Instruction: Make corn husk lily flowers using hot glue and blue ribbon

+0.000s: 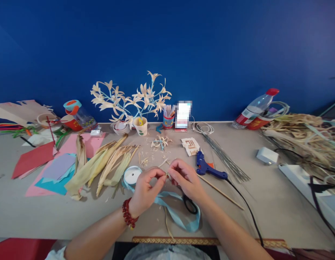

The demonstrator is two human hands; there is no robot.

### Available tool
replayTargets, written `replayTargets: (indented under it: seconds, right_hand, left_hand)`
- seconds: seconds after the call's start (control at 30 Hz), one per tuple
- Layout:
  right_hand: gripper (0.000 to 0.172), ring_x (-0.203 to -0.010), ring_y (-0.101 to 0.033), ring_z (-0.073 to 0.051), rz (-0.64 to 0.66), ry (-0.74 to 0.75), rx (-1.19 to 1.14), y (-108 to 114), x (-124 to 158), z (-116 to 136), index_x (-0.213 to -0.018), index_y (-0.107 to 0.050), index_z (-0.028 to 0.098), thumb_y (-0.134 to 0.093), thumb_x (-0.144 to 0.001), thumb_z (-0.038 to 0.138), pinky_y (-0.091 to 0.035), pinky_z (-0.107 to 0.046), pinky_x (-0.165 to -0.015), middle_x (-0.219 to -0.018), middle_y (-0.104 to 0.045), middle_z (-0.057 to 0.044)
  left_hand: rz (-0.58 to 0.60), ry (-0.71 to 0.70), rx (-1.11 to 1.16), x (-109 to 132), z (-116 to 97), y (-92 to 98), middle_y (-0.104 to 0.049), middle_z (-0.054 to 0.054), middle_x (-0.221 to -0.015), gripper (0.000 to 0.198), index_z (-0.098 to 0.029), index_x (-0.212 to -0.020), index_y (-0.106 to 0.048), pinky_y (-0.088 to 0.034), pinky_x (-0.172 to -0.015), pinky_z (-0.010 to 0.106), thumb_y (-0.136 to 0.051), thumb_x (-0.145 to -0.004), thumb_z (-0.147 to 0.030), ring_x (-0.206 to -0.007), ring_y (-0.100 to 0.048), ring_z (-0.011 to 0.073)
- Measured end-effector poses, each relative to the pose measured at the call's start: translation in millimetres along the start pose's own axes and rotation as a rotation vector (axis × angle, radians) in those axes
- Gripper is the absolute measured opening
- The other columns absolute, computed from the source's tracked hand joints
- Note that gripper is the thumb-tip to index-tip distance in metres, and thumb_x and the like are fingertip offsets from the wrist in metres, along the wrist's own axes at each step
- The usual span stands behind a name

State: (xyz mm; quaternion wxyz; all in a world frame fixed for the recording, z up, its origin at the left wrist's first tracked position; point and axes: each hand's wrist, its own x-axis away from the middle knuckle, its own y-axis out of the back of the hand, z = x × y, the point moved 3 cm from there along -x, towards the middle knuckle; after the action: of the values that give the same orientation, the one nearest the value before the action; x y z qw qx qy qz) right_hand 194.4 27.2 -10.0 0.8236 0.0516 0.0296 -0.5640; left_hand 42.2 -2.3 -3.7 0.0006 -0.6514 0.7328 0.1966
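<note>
Head view: from my end I've got the left hand [149,188] and right hand [186,178] nearly meeting over the desk [34,218], fingertips of both pinched on a pale strip [167,174] between them, too tiny for me to make out properly. Blue ribbon [193,226] loops nearer the body, roll [128,177] just beside the left hand, scissors [193,212] partly under the right. Glue gun [210,170] sits further right, husks [102,168] further left.

The right hand [185,179] partly hides the scissors [194,211]; the pinched piece [167,174] is too small to tell, the far phone [183,114] blurred, the power strip [298,180] cut off at right.
</note>
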Motion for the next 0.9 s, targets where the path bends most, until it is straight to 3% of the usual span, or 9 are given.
replayTargets:
  seconds: [0.2,0.33,0.43,0.53,0.63,0.7,0.77,0.9]
  right_hand:
    - [0.028,-0.049,-0.047,-0.008,-0.026,-0.017,-0.074,-2.2,0.8,-2.7,-0.076,-0.051,0.020,-0.058,-0.091,0.041,-0.037,-0.020,-0.047,-0.059,-0.049,0.006]
    - [0.029,-0.052,-0.049,-0.009,-0.012,-0.023,-0.002,-4.3,0.4,-1.8,-0.079,-0.052,0.020,-0.055,-0.092,0.045,-0.040,-0.020,-0.049,-0.062,-0.050,0.005]
    - [0.026,-0.060,-0.055,-0.011,0.046,-0.013,0.148,5.1,-0.5,11.7,-0.095,-0.056,0.020,-0.055,-0.092,0.046,-0.044,-0.021,-0.054,-0.075,-0.059,0.002]
    - [0.028,-0.079,-0.062,-0.016,0.057,0.022,0.484,36.0,4.1,30.3,-0.114,-0.056,0.023,-0.054,-0.094,0.042,-0.049,-0.027,-0.069,-0.098,-0.067,-0.004]
    - [0.025,-0.087,-0.065,-0.021,-0.115,-0.029,0.873,85.1,17.2,33.1,-0.112,-0.059,0.024,-0.047,-0.096,0.039,-0.050,-0.033,-0.075,-0.102,-0.068,-0.006]
    - [0.025,-0.101,-0.064,-0.026,-0.198,-0.091,1.109,114.1,28.3,21.7,-0.112,-0.060,0.024,-0.048,-0.093,0.033,-0.050,-0.038,-0.083,-0.115,-0.066,-0.008]
    - [0.032,-0.111,-0.060,-0.031,-0.148,-0.151,1.278,131.9,37.5,2.3,-0.116,-0.060,0.020,-0.053,-0.086,0.026,-0.048,-0.043,-0.091,-0.124,-0.063,-0.011]
    - [0.048,-0.111,-0.059,-0.029,-0.025,-0.153,1.397,140.4,44.1,-30.1,-0.124,-0.058,0.018,-0.052,-0.077,0.014,-0.046,-0.041,-0.095,-0.129,-0.059,-0.013]
  left_hand:
    - [-0.036,-0.079,-0.092,-0.8,-1.6,-0.5,-0.061,0.001,-0.073,0.015,-0.017,-0.076,-0.061,-0.042,-0.068,0.025,-0.055,-0.090,-0.017,-0.070,-0.056,0.0138]
    - [-0.036,-0.007,-0.066,0.6,5.4,-0.8,-0.060,0.000,-0.071,0.017,-0.018,-0.075,-0.060,-0.042,-0.067,0.025,-0.054,-0.090,-0.020,-0.069,-0.054,0.0143]
    - [-0.032,0.077,0.009,1.6,15.5,-0.6,-0.058,0.000,-0.069,0.018,-0.018,-0.076,-0.060,-0.042,-0.063,0.025,-0.055,-0.091,-0.026,-0.067,-0.053,0.0144]
    - [-0.057,0.105,0.037,1.6,21.6,2.0,-0.056,0.000,-0.069,0.020,-0.018,-0.077,-0.058,-0.041,-0.062,0.025,-0.055,-0.091,-0.031,-0.066,-0.051,0.0140]
    - [-0.097,0.079,-0.005,0.5,19.9,6.7,-0.055,0.000,-0.070,0.020,-0.019,-0.076,-0.058,-0.040,-0.063,0.025,-0.055,-0.092,-0.031,-0.066,-0.050,0.0138]
    - [-0.122,0.025,-0.054,-0.6,15.5,9.6,-0.056,0.000,-0.071,0.018,-0.019,-0.076,-0.057,-0.041,-0.064,0.025,-0.055,-0.091,-0.028,-0.067,-0.051,0.0137]
    - [-0.136,-0.042,-0.103,-1.4,10.6,11.2,-0.057,0.000,-0.072,0.016,-0.019,-0.076,-0.057,-0.041,-0.066,0.026,-0.055,-0.091,-0.024,-0.068,-0.053,0.0139]
    - [-0.140,-0.136,-0.171,-1.7,5.7,10.9,-0.058,0.000,-0.073,0.014,-0.019,-0.076,-0.056,-0.043,-0.069,0.027,-0.055,-0.091,-0.019,-0.070,-0.054,0.0144]
